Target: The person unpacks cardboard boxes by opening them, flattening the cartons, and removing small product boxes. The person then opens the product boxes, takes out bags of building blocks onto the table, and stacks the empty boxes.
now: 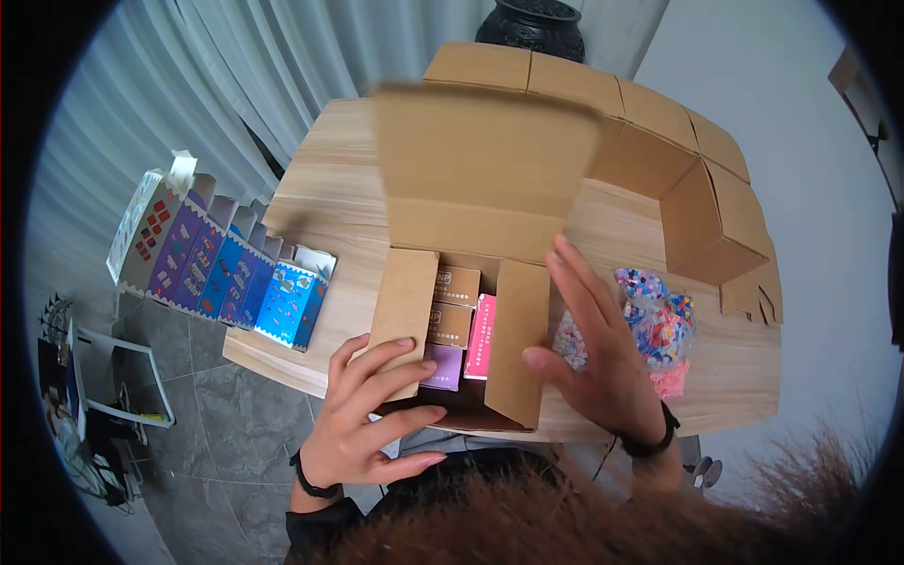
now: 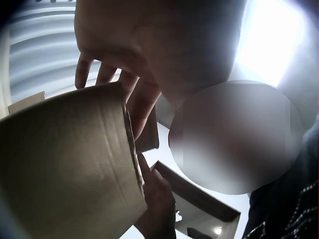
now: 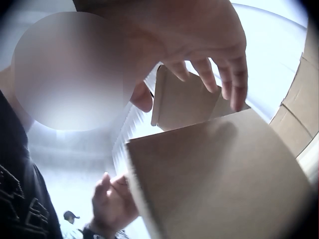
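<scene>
An open cardboard box (image 1: 485, 226) stands at the table's near edge, its large lid flap (image 1: 485, 155) raised and slightly blurred. Inside lie two brown small boxes (image 1: 452, 325), a purple one (image 1: 441, 372) and a pink one (image 1: 480, 339). My left hand (image 1: 372, 414) lies over the left flap (image 1: 403, 292), fingers spread and loosely bent, fingertips at its inner edge. Beside the right flap (image 1: 521, 330) is my right hand (image 1: 603, 358), its fingers extended toward the box's far right corner. Both wrist views show fingers along the box's side (image 2: 70, 159).
Colourful printed cartons (image 1: 235, 264) stand in a row at the left, reaching past the table edge. Clear bags of multicoloured beads (image 1: 654, 320) lie to the right. Several brown cardboard boxes (image 1: 697, 179) line the far right side. A black pot (image 1: 532, 28) is behind the wooden table (image 1: 330, 160).
</scene>
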Tool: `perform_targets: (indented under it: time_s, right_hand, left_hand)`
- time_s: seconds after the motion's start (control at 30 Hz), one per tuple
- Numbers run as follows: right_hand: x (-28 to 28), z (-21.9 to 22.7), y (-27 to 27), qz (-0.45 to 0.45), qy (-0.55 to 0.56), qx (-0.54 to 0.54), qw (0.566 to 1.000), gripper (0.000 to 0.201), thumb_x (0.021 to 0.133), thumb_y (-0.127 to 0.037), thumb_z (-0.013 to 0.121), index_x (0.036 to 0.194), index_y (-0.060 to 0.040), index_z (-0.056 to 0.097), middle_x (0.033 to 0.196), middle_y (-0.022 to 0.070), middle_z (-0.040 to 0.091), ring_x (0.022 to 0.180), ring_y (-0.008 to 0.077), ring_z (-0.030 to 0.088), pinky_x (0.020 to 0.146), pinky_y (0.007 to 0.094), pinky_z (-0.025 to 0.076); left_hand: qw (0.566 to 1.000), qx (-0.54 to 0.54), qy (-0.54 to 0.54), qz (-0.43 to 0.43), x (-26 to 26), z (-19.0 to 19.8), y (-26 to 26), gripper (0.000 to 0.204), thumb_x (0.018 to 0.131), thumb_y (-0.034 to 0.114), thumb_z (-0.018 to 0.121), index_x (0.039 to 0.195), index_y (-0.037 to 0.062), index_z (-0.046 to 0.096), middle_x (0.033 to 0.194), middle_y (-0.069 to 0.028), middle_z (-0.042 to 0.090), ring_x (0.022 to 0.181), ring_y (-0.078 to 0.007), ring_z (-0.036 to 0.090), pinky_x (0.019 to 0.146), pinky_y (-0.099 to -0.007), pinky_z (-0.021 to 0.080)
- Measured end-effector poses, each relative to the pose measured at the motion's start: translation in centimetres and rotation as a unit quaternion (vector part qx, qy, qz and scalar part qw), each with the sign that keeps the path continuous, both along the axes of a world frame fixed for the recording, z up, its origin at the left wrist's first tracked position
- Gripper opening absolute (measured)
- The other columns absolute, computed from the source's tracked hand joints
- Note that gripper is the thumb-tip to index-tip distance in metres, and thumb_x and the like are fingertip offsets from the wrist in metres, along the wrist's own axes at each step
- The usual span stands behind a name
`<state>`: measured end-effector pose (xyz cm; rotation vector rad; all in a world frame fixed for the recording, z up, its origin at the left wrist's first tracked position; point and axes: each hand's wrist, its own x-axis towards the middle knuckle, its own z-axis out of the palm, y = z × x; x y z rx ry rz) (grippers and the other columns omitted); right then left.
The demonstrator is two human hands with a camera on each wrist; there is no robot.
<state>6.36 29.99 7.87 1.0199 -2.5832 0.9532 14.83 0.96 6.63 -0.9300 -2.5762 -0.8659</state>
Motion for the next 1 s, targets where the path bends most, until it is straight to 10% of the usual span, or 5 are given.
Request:
perform_targets:
  time_s: [0.3, 0.47, 0.57, 0.8, 1.0]
  right_hand:
    - [-1.0, 1.7, -2.3, -0.025, 0.098, 0.147, 0.984, 0.056, 0.093, -0.033, 0.073, 0.137, -0.0007, 0.059, 0.148, 0.0264, 0.049, 0.132, 0.0424, 0.051, 0.111, 0.0474, 0.042]
    - [-1.3, 3.2, -4.0, 0.271, 0.042, 0.171, 0.946, 0.023, 0.089, -0.028, 0.077, 0.089, -0.007, 0.068, 0.104, 0.0105, 0.069, 0.108, 0.0294, 0.065, 0.105, 0.0469, 0.047]
    - [-2.0, 4.7, -3.9, 0.267, 0.07, 0.176, 0.945, 0.024, 0.089, -0.028, 0.078, 0.08, -0.0088, 0.065, 0.085, 0.0059, 0.066, 0.089, 0.0266, 0.067, 0.096, 0.0444, 0.052]
    - [-2.7, 7.7, -2.7, 0.157, -0.105, 0.442, 0.877, 0.022, 0.087, -0.024, 0.078, 0.096, -0.0086, 0.066, 0.086, 0.0069, 0.065, 0.086, 0.0272, 0.067, 0.077, 0.0439, 0.055]
    - [-4.1, 2.5, -4.7, 0.276, 0.184, 0.276, 0.902, 0.011, 0.089, -0.015, 0.064, 0.097, -0.0095, 0.065, 0.096, 0.0064, 0.062, 0.089, 0.0239, 0.063, 0.074, 0.0362, 0.049]
  left_hand:
    - [0.964, 0.142, 0.022, 0.226, 1.4, -2.0, 0.4, 0.051, 0.077, 0.018, 0.087, 0.121, 0.0016, 0.065, 0.13, -0.0262, 0.06, 0.116, -0.0423, 0.062, 0.094, -0.0435, 0.053]
    - [0.93, 0.188, -0.089, 0.304, 2.1, -2.2, 1.3, 0.041, 0.088, 0.009, 0.075, 0.125, -0.0033, 0.061, 0.118, -0.0228, 0.068, 0.104, -0.0395, 0.07, 0.089, -0.0391, 0.055]
    - [0.923, 0.222, -0.051, 0.312, 2.7, -3.9, 1.6, 0.041, 0.093, 0.009, 0.068, 0.131, -0.0036, 0.059, 0.121, -0.0254, 0.068, 0.107, -0.0418, 0.07, 0.093, -0.0409, 0.054]
    - [0.924, 0.201, -0.03, 0.325, 2.8, -4.1, 2.5, 0.047, 0.098, 0.011, 0.057, 0.141, -0.0061, 0.053, 0.126, -0.0294, 0.066, 0.112, -0.0449, 0.068, 0.099, -0.0442, 0.051]
    - [0.923, 0.195, -0.025, 0.331, 2.9, -4.5, 2.7, 0.048, 0.098, 0.01, 0.055, 0.143, -0.0076, 0.052, 0.127, -0.0303, 0.065, 0.113, -0.0456, 0.067, 0.099, -0.0447, 0.051]
